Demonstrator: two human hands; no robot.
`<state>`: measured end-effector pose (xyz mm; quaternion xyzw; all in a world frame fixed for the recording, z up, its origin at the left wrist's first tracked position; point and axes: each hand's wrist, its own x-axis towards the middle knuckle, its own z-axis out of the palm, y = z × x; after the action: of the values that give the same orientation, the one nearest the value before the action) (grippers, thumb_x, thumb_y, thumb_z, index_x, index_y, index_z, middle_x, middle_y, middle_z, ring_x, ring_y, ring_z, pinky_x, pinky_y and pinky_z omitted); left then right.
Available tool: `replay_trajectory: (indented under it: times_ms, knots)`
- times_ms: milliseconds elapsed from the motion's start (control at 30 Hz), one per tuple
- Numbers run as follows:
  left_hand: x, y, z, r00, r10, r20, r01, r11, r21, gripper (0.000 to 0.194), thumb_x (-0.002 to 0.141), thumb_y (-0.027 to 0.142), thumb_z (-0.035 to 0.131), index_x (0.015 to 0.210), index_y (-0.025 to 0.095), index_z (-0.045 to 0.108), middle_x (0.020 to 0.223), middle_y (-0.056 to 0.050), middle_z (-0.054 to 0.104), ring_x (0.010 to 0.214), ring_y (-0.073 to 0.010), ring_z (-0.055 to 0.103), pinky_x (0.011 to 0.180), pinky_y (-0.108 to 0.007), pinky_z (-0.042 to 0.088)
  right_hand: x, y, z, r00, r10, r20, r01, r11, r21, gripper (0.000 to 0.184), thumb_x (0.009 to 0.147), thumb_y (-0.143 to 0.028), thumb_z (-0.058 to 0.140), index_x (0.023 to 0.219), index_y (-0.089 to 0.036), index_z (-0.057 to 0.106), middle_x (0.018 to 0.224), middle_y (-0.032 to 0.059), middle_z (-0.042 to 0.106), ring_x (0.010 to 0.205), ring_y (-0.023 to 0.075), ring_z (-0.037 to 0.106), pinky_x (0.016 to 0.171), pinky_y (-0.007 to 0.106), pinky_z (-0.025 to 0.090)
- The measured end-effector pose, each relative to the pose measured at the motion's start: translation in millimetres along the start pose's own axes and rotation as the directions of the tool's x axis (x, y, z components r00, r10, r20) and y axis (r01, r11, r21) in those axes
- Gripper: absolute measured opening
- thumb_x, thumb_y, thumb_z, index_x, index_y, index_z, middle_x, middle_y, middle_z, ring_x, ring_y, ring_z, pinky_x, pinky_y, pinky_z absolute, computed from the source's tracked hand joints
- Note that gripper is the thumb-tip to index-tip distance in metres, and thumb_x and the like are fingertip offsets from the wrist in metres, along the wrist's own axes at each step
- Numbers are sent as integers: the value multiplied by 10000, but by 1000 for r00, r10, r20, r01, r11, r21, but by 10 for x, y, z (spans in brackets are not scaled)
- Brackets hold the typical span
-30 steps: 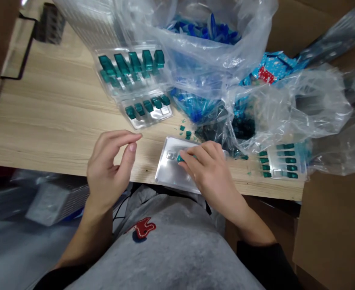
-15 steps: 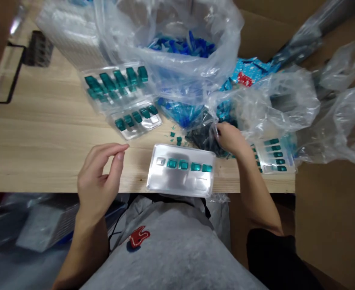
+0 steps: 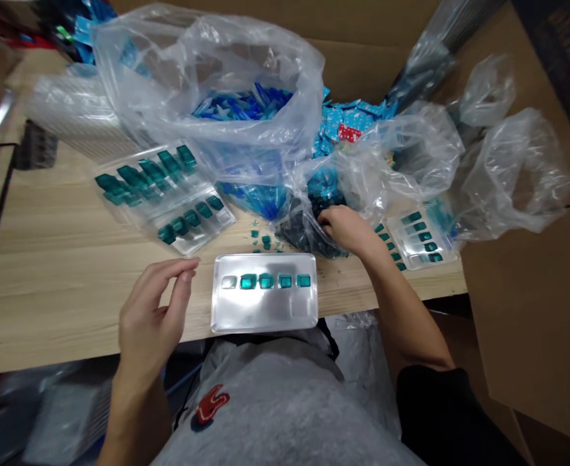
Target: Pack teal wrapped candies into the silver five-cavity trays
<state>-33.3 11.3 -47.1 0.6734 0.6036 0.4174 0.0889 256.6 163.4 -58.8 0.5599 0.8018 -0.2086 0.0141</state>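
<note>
My left hand (image 3: 154,314) hovers over the wood table at the left, fingers curved, a small gap between thumb and forefinger and nothing held. To its right lies a clear plastic tray (image 3: 265,310) with a row of square recesses. Teal pieces (image 3: 266,281) fill all of the row except the leftmost recess. My right hand (image 3: 345,228) reaches into a small clear bag (image 3: 294,223) of dark teal pieces. Its fingertips are hidden among them, so I cannot see any grip. Loose teal bits (image 3: 266,240) lie between bag and tray.
A large clear bag (image 3: 265,142) of blue pieces stands behind. Filled trays lie at left (image 3: 197,239) and right (image 3: 411,243). Stacked clear trays (image 3: 78,120) sit at back left. Blue packets (image 3: 357,113), more plastic bags (image 3: 517,175) and cardboard (image 3: 532,291) border the right.
The camera view has shifted and turned, so the table appears tilted and the bags further left. My right hand stays at the small bag, its fingers deeper among the pieces. My left hand keeps its pose.
</note>
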Motion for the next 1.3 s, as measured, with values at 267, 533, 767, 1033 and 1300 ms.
replay_trajectory:
  times_ms: [267, 533, 767, 1033, 1300]
  knots:
    - [60, 99, 45, 999, -17, 38, 21, 994, -108, 165, 930, 155, 582, 1036, 226, 686, 953, 6, 704, 891, -94, 659, 827, -217, 501, -259, -102, -62, 907, 101, -409, 107, 884, 455, 223, 936, -182, 554, 1104, -147, 695, 1006, 89, 714, 885, 185, 685, 827, 350, 559]
    - [322, 679, 162, 986, 169, 6, -156, 923, -352, 307, 895, 73, 648, 1145, 250, 676, 1031, 21, 702, 1004, -111, 639, 883, -244, 529, -750, -833, -94, 942, -76, -326, 323, -45, 945, 222, 857, -257, 745, 1077, -280, 723, 913, -36, 717, 729, 119, 750, 692, 253, 647]
    - [304, 768, 274, 1000, 11, -12, -16, 854, -520, 365, 902, 74, 648, 1210, 268, 632, 981, 27, 667, 936, -80, 652, 868, -187, 552, -831, -1035, -95, 918, -151, -366, 364, -41, 930, 303, 903, -146, 679, 1149, -320, 711, 812, -59, 734, 712, 101, 740, 694, 218, 640]
    - [185, 648, 254, 998, 53, 29, -34, 885, -464, 210, 948, 178, 623, 1147, 244, 628, 1056, -9, 658, 1017, -114, 645, 909, -237, 559, -814, -1045, 54, 861, -45, -507, 501, 251, 828, 290, 828, -134, 760, 1047, -323, 775, 1063, 4, 750, 974, 134, 723, 808, 242, 630]
    - [131, 547, 222, 943, 298, -149, -313, 946, -86, 65, 953, 183, 600, 987, 234, 579, 967, -8, 628, 925, -140, 643, 823, -302, 579, -779, -1217, 234, 930, -25, -367, 367, -24, 930, 163, 845, -321, 774, 1008, -329, 772, 924, -24, 792, 812, 128, 754, 755, 262, 642]
